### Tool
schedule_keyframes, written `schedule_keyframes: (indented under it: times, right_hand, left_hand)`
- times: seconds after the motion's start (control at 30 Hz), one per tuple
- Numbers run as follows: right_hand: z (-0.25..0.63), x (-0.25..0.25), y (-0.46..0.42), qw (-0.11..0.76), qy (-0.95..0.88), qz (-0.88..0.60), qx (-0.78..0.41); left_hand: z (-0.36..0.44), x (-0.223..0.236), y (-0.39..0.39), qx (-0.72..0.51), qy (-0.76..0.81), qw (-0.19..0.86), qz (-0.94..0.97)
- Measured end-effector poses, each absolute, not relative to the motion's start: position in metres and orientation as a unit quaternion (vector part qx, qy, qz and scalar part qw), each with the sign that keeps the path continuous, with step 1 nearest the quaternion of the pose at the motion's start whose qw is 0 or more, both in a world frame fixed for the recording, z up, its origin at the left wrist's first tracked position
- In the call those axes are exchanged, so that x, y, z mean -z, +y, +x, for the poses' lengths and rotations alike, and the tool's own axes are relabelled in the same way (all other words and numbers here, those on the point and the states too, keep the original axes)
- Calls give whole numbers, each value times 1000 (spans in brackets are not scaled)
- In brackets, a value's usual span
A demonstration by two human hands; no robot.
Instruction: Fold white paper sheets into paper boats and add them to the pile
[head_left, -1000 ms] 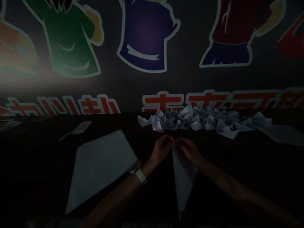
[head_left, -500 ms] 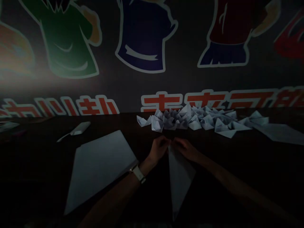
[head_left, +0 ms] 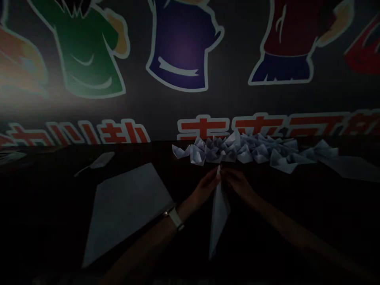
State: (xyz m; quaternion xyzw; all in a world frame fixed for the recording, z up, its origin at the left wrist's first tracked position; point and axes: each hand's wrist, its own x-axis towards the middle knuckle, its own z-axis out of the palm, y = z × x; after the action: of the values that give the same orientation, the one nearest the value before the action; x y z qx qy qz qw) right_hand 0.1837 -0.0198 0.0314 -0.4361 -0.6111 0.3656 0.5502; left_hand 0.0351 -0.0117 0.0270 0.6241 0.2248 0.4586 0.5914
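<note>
Folded paper, centre stage, pinched at its far tip!
Left fingers closed on it; right hand curls alongside, grip unclear; white sheets left, paper boats far.

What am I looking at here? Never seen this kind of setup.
There's no machine: these are a person's bare hands, seen from one camera worn on the head, looking forward and down.

The left hand, with a watch on its wrist, holds the far end of a folded paper. The right hand is at that same end; it's too dark to tell its grip.

On the dark table, a paper stack lies on the left, and a pile of folded paper shapes sits at the back.
</note>
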Motion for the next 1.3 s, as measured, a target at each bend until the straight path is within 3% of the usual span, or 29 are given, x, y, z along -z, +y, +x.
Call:
schedule_keyframes:
  times: [0.2, 0.4, 0.63, 0.83, 0.97, 1.13, 1.3]
  right_hand:
    - [184, -42, -24, 561, -616, -446, -327]
    - [191, -50, -30, 500, -702, -414, -293]
    - [192, -48, -29, 495, -724, -434, -205]
    - [179, -46, -44, 480, -741, -450, -138]
    - [166, -39, -57, 405, -768, -476, -137]
    - [165, -27, -49, 303, -786, -520, -138]
    - [189, -24, -25, 338, -760, -546, -104]
  left_hand:
    - [36, -31, -22, -441, 187, 519, 708]
    - [32, -41, -27, -448, 176, 405, 777]
    - [30, -47, -28, -440, 190, 400, 781]
    - [29, -49, -30, -503, 233, 324, 767]
    - [30, -45, -27, -577, 289, 298, 703]
    - [29, -42, -21, -569, 319, 335, 680]
    - [26, -48, -22, -555, 313, 315, 704]
